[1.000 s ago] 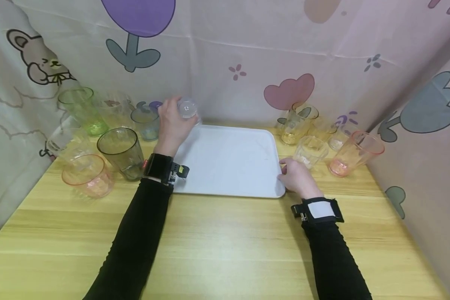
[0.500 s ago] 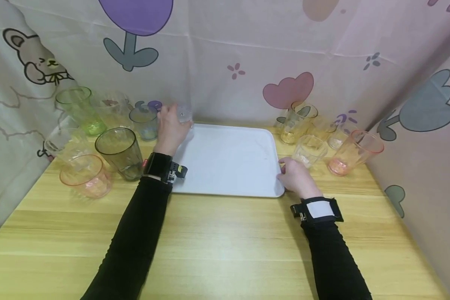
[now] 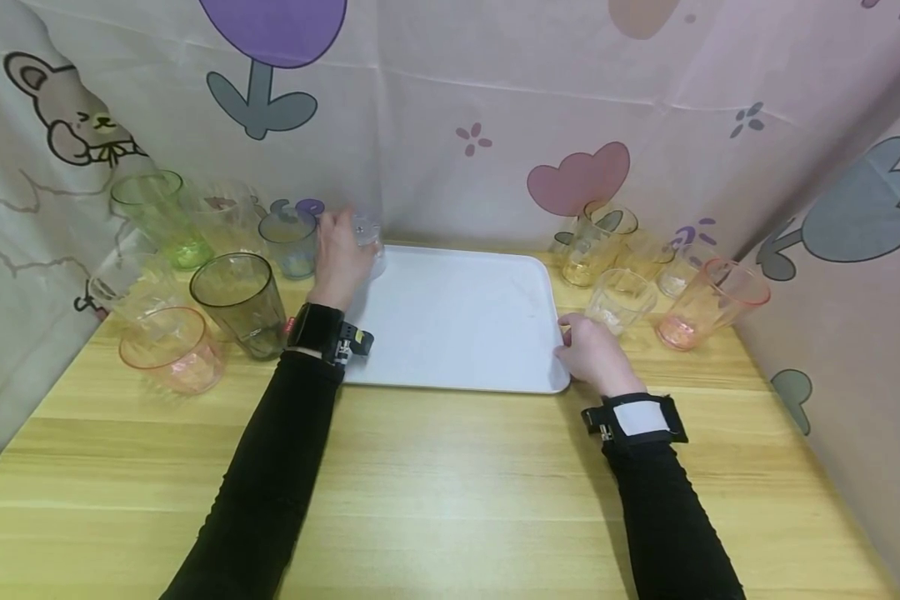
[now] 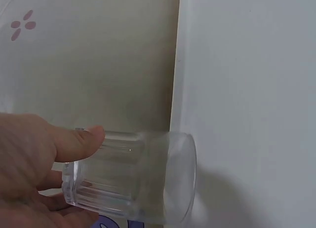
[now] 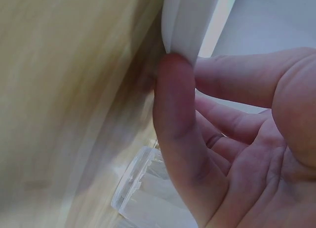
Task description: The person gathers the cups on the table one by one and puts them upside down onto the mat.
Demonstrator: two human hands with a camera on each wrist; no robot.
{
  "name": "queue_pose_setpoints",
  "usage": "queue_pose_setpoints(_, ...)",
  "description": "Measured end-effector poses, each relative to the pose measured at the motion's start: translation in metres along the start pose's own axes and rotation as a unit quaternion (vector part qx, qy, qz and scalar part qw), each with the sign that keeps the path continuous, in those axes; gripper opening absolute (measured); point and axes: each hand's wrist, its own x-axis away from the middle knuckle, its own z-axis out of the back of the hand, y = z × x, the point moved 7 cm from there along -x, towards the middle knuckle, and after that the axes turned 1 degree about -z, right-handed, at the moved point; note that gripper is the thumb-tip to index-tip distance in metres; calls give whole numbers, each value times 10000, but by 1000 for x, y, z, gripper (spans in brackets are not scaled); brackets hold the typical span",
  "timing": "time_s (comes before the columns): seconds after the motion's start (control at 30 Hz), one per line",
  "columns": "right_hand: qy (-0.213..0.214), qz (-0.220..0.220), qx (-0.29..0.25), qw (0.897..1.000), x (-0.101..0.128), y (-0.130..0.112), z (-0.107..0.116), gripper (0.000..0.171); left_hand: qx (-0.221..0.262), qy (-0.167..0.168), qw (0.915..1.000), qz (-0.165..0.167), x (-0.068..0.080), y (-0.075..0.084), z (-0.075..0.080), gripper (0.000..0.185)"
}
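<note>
My left hand point(image 3: 342, 262) holds a clear tumbler point(image 4: 131, 176) by its thick base, between thumb and fingers. The tumbler is upside down, its rim over the back left corner of a white tray point(image 3: 457, 321); whether the rim touches the tray I cannot tell. My right hand point(image 3: 596, 354) pinches the tray's right edge; the thumb and a finger at the tray's rim show in the right wrist view. Just behind that hand stands a clear faceted tumbler point(image 3: 621, 300). A bluish-grey tumbler point(image 3: 291, 243) stands close to the left of my left hand.
Left of the tray are a smoky grey tumbler point(image 3: 242, 304), a pink one point(image 3: 176, 354), a green one point(image 3: 161, 218) and clear ones. On the right stand yellow tumblers point(image 3: 596, 246) and a tall pink one point(image 3: 708, 304). A printed curtain point(image 3: 435, 83) hangs behind the wooden table point(image 3: 450, 492).
My left hand has lowered the upside-down tumbler and shifted it slightly left, towards the tray's back left corner. My right hand stays at the tray's right edge.
</note>
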Motion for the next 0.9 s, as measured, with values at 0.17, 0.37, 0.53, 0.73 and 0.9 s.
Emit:
queue_pose_setpoints(0.17,-36,-31,7,10000,0,0,0,53,0,-54,10000,42,0,-1,1,72)
queue_pose_setpoints(0.37,-34,-32,-6,10000,0,1,0,52,-148,-274,9994,141,-1,-2,-2,70)
queue_pose_setpoints(0.53,-9,-30,-23,10000,1,1,0,53,-229,-304,9991,190,-2,-3,-2,67)
queue_pose_setpoints(0.73,13,6,9,10000,1,0,1,53,-213,-225,9994,167,-2,-4,-2,67)
queue_pose_setpoints(0.9,-45,28,-117,9999,2,-1,1,53,-168,-238,9994,165,0,-5,-3,69)
